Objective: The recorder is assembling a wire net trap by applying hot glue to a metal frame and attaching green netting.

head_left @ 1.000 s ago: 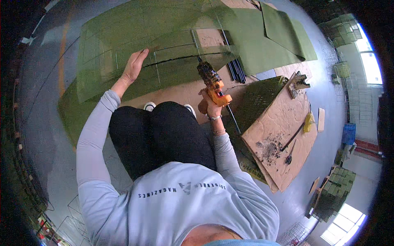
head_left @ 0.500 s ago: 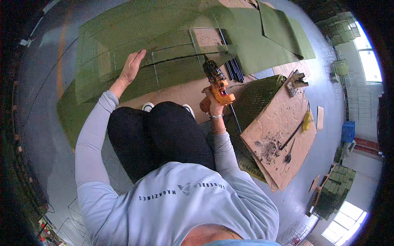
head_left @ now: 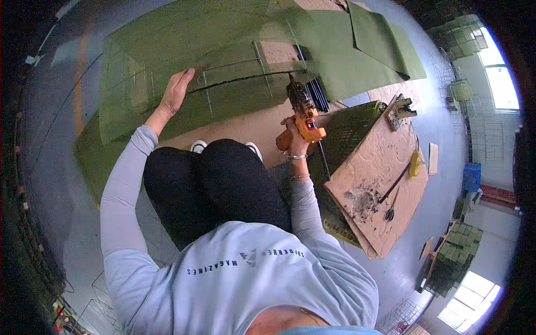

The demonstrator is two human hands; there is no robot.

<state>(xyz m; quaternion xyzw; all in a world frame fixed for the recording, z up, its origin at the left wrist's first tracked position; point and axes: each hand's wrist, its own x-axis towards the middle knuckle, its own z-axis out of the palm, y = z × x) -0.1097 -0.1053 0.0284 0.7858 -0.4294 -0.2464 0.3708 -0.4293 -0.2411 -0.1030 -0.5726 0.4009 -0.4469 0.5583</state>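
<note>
On the left, our left hand (head_left: 176, 96) is held out over the green sheet (head_left: 139, 58), its fingers straight and side by side; we cannot tell whether they touch it. Just right of those fingers, a black line (head_left: 240, 80) runs across the sheet. Near its right end sits the nozzle (head_left: 291, 78) of our orange caulking gun (head_left: 310, 132), its dark-smeared barrel pointing far. Our right hand (head_left: 297, 145) has its fingers curled tight round the gun's handle, so the nozzle lies on their far side and the rod (head_left: 323, 160) on their near side. Just right of the barrel lie black strips (head_left: 319, 95). Farther right, cardboard (head_left: 363, 167) bears dark smears (head_left: 365, 199) and a yellow-handled tool (head_left: 415, 166).
</note>
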